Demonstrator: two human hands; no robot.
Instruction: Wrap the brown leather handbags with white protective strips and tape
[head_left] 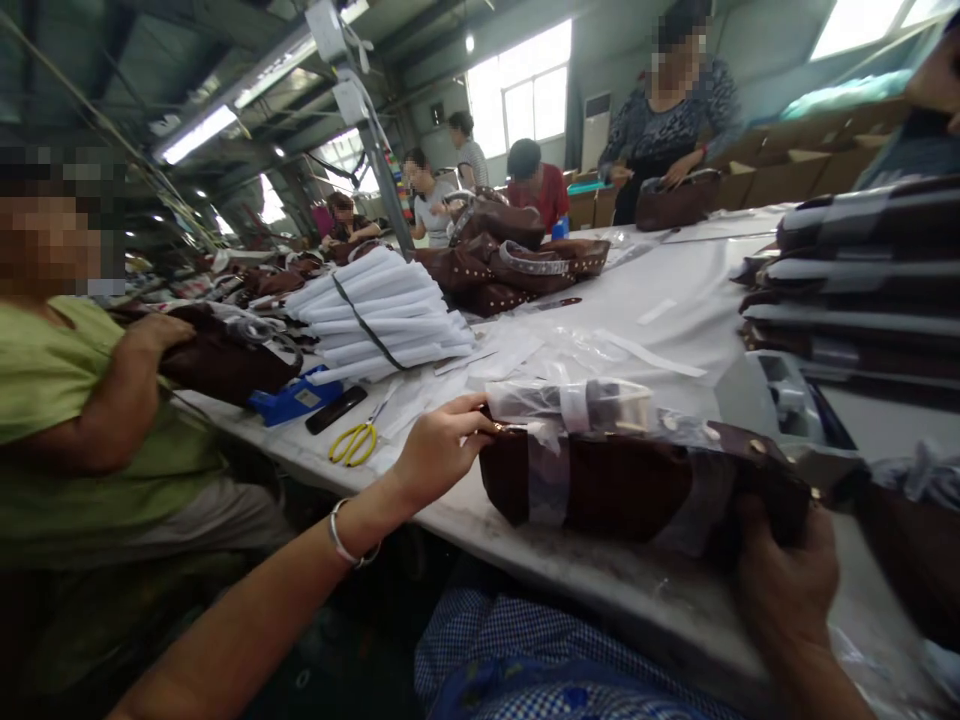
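Note:
A dark brown handbag point(622, 485) stands at the near edge of the white table, right in front of me. Clear plastic wrap and strips cover its top and part of its side. My left hand point(442, 450), with a bracelet on the wrist, pinches the bag's upper left corner by the zipper end. At the opposite end, my right hand point(791, 570) grips the lower right side, its fingers partly hidden behind the bag. Yellow-handled scissors point(352, 443) lie left of my left hand, beside a black phone point(336, 410).
A blue tape dispenser point(294, 400) and a strapped stack of white paper rolls point(382, 315) are at left. Studded brown bags point(510, 260) are piled behind. Wrapped bags point(847, 280) are stacked at right. A person in green point(67, 400) sits close on the left; several others work across the table.

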